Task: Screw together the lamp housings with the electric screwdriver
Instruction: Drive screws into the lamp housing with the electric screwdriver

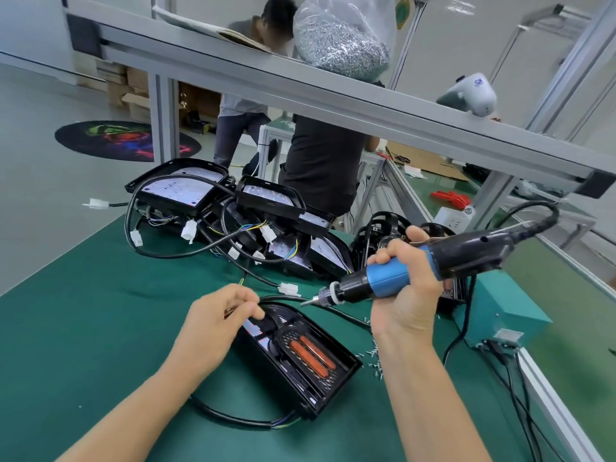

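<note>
That black plastic lamp housing (293,358) with the orange strips, lying open-side up on the green bench mat (83,328), looks light and rigid, so I'd pin it by the rim. The left hand (213,325) has curled fingers pressing its far end. The right hand (405,295) wraps fully round the blue-and-black electric screwdriver (416,271), its tip hovering just above the housing.

Lamp housing (293,358) before stacked housings (233,215); loose screws (373,356), seemingly, right.
</note>
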Demonstrator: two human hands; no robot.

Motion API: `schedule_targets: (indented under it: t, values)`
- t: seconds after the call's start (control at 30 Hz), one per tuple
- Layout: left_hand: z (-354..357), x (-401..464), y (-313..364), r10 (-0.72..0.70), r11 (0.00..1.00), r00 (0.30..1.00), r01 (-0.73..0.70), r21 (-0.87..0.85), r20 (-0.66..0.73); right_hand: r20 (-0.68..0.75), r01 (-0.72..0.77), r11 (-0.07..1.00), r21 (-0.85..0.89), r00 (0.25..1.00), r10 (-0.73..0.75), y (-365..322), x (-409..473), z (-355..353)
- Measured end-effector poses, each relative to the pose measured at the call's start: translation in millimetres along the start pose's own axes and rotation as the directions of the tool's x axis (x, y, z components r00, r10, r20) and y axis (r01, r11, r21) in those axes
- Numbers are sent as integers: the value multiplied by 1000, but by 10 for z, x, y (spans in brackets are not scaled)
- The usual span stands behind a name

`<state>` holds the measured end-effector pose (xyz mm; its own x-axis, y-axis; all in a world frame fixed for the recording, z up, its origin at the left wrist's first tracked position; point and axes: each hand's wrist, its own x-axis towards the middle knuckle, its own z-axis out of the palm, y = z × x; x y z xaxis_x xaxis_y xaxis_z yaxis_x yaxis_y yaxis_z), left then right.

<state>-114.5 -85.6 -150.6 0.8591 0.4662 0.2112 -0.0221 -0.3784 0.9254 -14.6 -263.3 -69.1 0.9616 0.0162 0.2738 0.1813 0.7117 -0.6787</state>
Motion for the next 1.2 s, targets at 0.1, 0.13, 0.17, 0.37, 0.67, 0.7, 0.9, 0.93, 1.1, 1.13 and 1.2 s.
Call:
schedule_targets:
  t: [0.1,0.13,0.17,0.37,0.67,0.7,0.9,0.93,1.1,1.13,1.2]
  values:
    - [21,-102,-104,40,998,999,-39,56,-6,12,18,991,-132,1000,-16,151,-4,-16]
    - [22,-119,-123,53,997,998,-52,63,-17,13,26,985,-170,1000,-24,195,-9,-16]
    - [26,-131,-139,64,996,998,-62,64,-29,8,30,980,-199,1000,-29,235,-14,-16]
    - [80,-137,-166,72,997,994,-69,32,-82,-6,-8,970,-242,1000,7,378,-25,-12]
    - [106,-89,-128,52,999,997,-52,3,-63,32,-1,957,-291,999,11,416,-4,-15]
    - [105,-90,-122,47,999,997,-47,3,-59,16,-5,956,-293,1000,10,415,-6,-18]
    - [96,-51,-25,38,999,997,-38,8,-60,-97,22,981,-191,994,-41,222,-10,-94]
    - [100,-29,8,44,999,997,-43,6,-62,-104,50,988,-147,992,-65,136,2,-122]
    - [250,61,253,61,998,996,-59,-37,60,-166,162,987,-7,973,-161,-364,46,-364]
    - [311,73,324,68,996,993,-61,-69,99,-174,175,985,7,970,-171,-451,43,-418]
    - [467,112,464,96,992,979,-79,-101,178,-183,197,980,21,965,-190,-604,20,-506]
